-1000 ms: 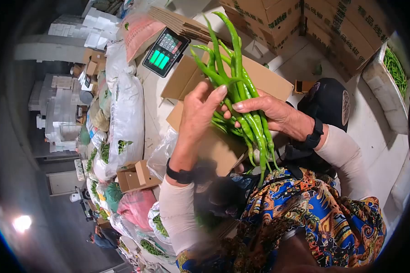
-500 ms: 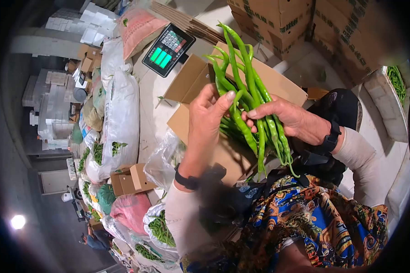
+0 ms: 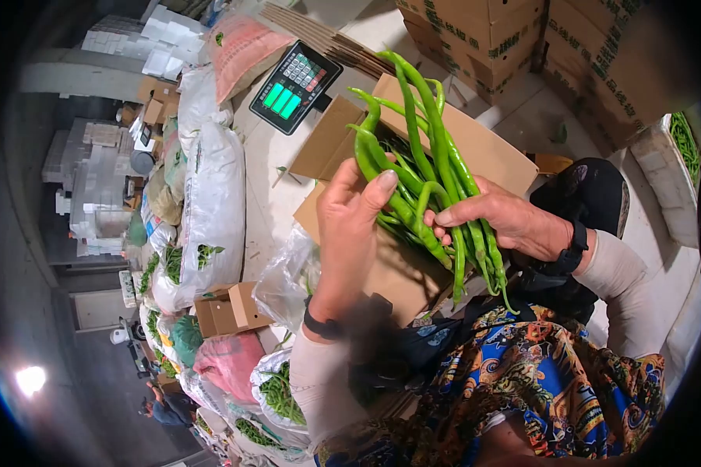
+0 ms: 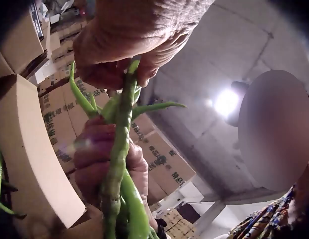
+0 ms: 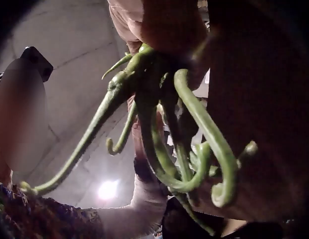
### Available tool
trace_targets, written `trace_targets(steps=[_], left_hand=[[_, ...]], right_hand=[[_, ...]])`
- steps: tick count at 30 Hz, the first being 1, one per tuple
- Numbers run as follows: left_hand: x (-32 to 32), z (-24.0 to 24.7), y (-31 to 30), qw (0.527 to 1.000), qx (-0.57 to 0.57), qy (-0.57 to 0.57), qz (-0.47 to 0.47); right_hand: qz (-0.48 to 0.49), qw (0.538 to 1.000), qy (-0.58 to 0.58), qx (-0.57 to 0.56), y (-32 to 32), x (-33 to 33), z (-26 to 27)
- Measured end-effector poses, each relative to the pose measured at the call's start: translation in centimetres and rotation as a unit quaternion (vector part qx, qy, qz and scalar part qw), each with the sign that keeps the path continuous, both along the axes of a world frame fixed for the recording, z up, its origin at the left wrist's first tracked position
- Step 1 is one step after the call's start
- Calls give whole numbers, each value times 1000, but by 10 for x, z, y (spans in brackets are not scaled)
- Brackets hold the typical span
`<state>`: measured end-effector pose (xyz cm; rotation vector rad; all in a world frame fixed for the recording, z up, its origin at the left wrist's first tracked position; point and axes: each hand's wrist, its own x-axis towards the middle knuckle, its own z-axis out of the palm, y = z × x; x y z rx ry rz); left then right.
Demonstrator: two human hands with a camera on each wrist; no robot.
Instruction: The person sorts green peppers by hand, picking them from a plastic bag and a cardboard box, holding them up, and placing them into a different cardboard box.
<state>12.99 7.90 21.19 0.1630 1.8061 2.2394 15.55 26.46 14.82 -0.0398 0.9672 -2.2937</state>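
Observation:
A bunch of long green chili peppers (image 3: 442, 159) is held over an open cardboard box (image 3: 413, 288). Around its middle, my right hand (image 3: 514, 222) grips the bunch, thumb across the top; the thin tips hang below that hand in the right wrist view. Between thumb and fingers, my left hand (image 3: 352, 226) pinches a thick pepper (image 3: 401, 206) at the bunch's left side. From the left wrist, one pepper (image 4: 119, 149) shows with its end at my left fingertips. More chili peppers lie in the box, partly hidden under the bunch.
A scale display (image 3: 296, 86) with green digits stands beyond the box. Printed cartons (image 3: 483, 47) are stacked at the back right, near a white foam crate (image 3: 662, 179) of chilies. White sacks (image 3: 210, 210) and a clear plastic bag (image 3: 284, 272) lie to the left.
Both hands and the bunch have shifted right and slightly down in the head view. My left thumb and fingers now pinch the thick pepper at the side; the right hand keeps its grip.

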Motion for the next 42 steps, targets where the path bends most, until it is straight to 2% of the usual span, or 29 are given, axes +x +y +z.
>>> trace_targets(steps=[5,7,8,9,11,15,23,28,31,34,35,37,38,39,41,42], left_hand=[[3,3,3,1000,-6,2,-21],[6,11,9,997,70,-37,24],[4,12,7,992,119,-34,4],[0,13,3,993,117,-34,7],[-5,12,-5,977,202,-21,-66],[-2,19,-2,986,163,-30,-27],[-4,13,-8,982,184,-34,-13],[-6,12,-9,982,187,-31,23],[-8,9,-6,989,146,-11,37],[-4,3,-2,998,-8,-41,-48],[-3,-1,-3,998,-6,-49,-44],[-5,-10,-5,997,-60,0,-37],[-4,0,2,999,-39,0,21],[-8,-2,-4,999,-38,-4,24],[-23,-7,-33,998,-7,27,52],[-28,-8,-42,998,-26,8,60]], right_hand=[[37,998,-11,-54,6,0,-4],[63,997,-14,-43,7,0,-3],[65,997,-14,-44,7,0,-4],[60,997,-11,-40,7,0,-7],[56,998,-8,-39,5,2,-8],[31,999,3,-14,7,5,7],[24,997,65,18,7,6,7],[28,999,13,17,7,5,3],[23,999,-27,-1,9,2,-2],[25,998,-54,-12,11,1,-6],[23,998,-50,-8,9,1,-3],[-1,999,-47,-15,3,2,-8],[-28,999,-36,-22,1,2,-10],[-56,995,-83,15,5,0,-8],[-64,992,-109,-4,17,-8,-15],[-90,992,-90,-8,24,-11,-15]])
